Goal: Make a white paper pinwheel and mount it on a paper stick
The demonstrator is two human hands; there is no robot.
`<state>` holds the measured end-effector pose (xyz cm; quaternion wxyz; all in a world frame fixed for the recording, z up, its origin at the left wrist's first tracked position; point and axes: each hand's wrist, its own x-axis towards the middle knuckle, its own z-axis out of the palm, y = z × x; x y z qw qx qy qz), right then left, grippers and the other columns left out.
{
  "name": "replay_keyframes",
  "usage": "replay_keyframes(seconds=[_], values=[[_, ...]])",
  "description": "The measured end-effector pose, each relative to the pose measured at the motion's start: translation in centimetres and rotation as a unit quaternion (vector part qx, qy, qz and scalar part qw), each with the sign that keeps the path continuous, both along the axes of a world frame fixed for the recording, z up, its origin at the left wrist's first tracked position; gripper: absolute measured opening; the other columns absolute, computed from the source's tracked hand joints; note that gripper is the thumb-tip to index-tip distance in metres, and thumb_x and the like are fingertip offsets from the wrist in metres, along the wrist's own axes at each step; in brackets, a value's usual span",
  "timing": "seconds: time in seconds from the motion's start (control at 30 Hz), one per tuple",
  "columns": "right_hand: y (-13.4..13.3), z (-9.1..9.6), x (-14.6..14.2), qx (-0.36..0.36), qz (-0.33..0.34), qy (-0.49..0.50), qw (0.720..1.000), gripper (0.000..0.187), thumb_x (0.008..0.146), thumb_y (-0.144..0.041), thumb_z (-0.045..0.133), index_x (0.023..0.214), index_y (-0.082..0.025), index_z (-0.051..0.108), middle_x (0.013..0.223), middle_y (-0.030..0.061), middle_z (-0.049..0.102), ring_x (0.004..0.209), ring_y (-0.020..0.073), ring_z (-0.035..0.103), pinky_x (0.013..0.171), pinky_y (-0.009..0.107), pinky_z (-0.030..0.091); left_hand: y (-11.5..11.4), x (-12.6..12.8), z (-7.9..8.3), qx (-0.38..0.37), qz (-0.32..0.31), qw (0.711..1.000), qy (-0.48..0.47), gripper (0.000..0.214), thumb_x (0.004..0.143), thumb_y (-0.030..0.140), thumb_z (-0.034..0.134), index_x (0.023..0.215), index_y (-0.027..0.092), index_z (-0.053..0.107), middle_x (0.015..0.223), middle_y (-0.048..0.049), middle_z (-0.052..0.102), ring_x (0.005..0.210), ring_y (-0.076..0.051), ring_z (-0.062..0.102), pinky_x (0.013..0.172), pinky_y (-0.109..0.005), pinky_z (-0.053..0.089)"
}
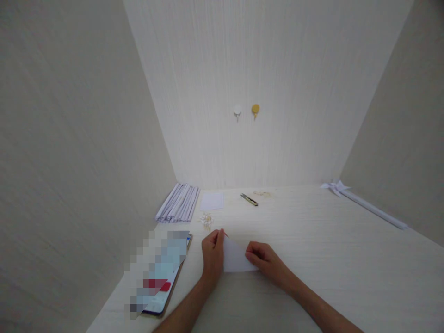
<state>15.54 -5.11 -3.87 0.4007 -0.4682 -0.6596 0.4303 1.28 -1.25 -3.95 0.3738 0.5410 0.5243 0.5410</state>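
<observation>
A piece of white paper (237,259) lies low over the table between my hands, its upper edge slanting down to the right. My left hand (213,254) pinches its upper left corner, where a small reddish tip shows beside the fingertips. At the paper's right side, my right hand (263,259) has its fingers curled closed against the edge; what exactly lies between them is hidden. Just beyond my left hand sits a small pile of white and gold bits (206,220), too small to name. A flat white sheet (212,201) rests behind that pile.
Thread snips (249,200) lie near the back wall, beside some thin pale strands (262,194). Long folded paper strips (178,203) are stacked at the back left. A phone (173,273) is at left, partly pixelated. A white paper pinwheel (336,187) lies at right.
</observation>
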Motion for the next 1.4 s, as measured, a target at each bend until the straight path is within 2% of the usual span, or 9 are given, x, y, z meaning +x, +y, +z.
replay_keyframes(seconds=[0.33,0.4,0.47,0.63,0.73,0.83,1.1,1.27,1.4], values=[[0.3,-0.2,0.4,-0.05,-0.045,0.136,0.988,0.02,0.066,-0.029,0.046,0.051,-0.018,0.039,0.039,-0.0078,0.034,0.035,0.0051,0.027,0.036,0.019,0.019,1.3,-1.4,-0.2,0.031,0.151,0.988,-0.016,0.031,0.072,0.037,0.039,0.05,0.017,0.043,0.045,0.0052,0.035,0.044,-0.009,0.035,0.043,-0.02,0.027],[0.4,-0.3,0.4,-0.053,-0.077,0.166,0.982,0.021,0.068,-0.031,0.045,0.052,-0.018,0.039,0.041,-0.0074,0.036,0.036,0.0048,0.029,0.037,0.019,0.02,1.3,-1.2,-0.1,0.02,0.118,0.992,-0.028,0.031,0.071,0.038,0.04,0.05,0.016,0.044,0.044,0.0056,0.034,0.044,-0.009,0.033,0.042,-0.02,0.027],[0.5,-0.4,0.4,-0.056,-0.08,0.185,0.978,0.022,0.071,-0.033,0.044,0.056,-0.017,0.04,0.044,-0.0063,0.04,0.037,0.0049,0.032,0.037,0.018,0.022,0.9,-0.7,0.1,0.006,0.049,0.998,-0.036,0.031,0.069,0.039,0.043,0.05,0.016,0.045,0.043,0.0061,0.033,0.042,-0.008,0.031,0.042,-0.02,0.026],[0.0,-0.7,-0.1,-0.047,0.019,0.195,0.98,0.022,0.067,-0.032,0.054,0.072,-0.02,0.036,0.049,-0.009,0.04,0.039,0.005,0.031,0.037,0.017,0.02,-0.6,1.0,0.2,-0.028,-0.117,0.993,-0.002,0.028,0.065,0.037,0.049,0.049,0.015,0.049,0.042,0.006,0.035,0.042,-0.007,0.032,0.041,-0.019,0.024],[-0.3,-0.6,-0.2,-0.03,0.032,0.169,0.985,0.022,0.067,-0.027,0.055,0.069,-0.021,0.035,0.05,-0.0093,0.036,0.042,0.0053,0.03,0.039,0.017,0.02,-0.8,1.3,-0.1,-0.056,-0.183,0.982,-0.007,0.026,0.062,0.035,0.054,0.047,0.015,0.047,0.042,0.0059,0.038,0.041,-0.007,0.032,0.04,-0.019,0.023],[-0.4,-0.4,-0.1,-0.017,0.031,0.149,0.988,0.019,0.068,-0.024,0.053,0.067,-0.02,0.034,0.052,-0.0082,0.037,0.046,0.0059,0.032,0.041,0.018,0.022,-0.7,1.2,-0.2,-0.06,-0.194,0.979,-0.016,0.029,0.063,0.037,0.053,0.046,0.014,0.047,0.041,0.005,0.039,0.041,-0.007,0.033,0.04,-0.02,0.024],[-0.3,-0.4,0.0,0.003,0.03,0.131,0.991,0.018,0.07,-0.022,0.051,0.067,-0.02,0.033,0.054,-0.0076,0.036,0.047,0.0069,0.031,0.042,0.019,0.022,-0.5,1.2,0.1,-0.074,-0.154,0.981,-0.087,0.042,0.067,0.051,0.041,0.048,0.014,0.047,0.043,0.0031,0.041,0.041,-0.008,0.036,0.041,-0.021,0.027],[-0.6,-0.3,0.1,0.019,0.011,0.1,0.995,0.019,0.07,-0.023,0.051,0.065,-0.02,0.033,0.053,-0.0078,0.031,0.047,0.0072,0.029,0.042,0.02,0.021,-0.3,0.9,-0.4,-0.087,-0.224,0.969,-0.054,0.036,0.062,0.047,0.051,0.046,0.016,0.038,0.043,0.0063,0.033,0.04,-0.006,0.031,0.039,-0.02,0.024],[-0.5,-0.3,0.0,0.029,0.002,0.085,0.996,0.017,0.071,-0.025,0.049,0.065,-0.019,0.034,0.052,-0.0078,0.03,0.047,0.0072,0.027,0.042,0.02,0.021,-0.1,0.6,-0.7,-0.055,-0.17,0.983,-0.033,0.036,0.062,0.041,0.052,0.045,0.017,0.031,0.042,0.0078,0.025,0.04,-0.005,0.024,0.038,-0.019,0.019]])
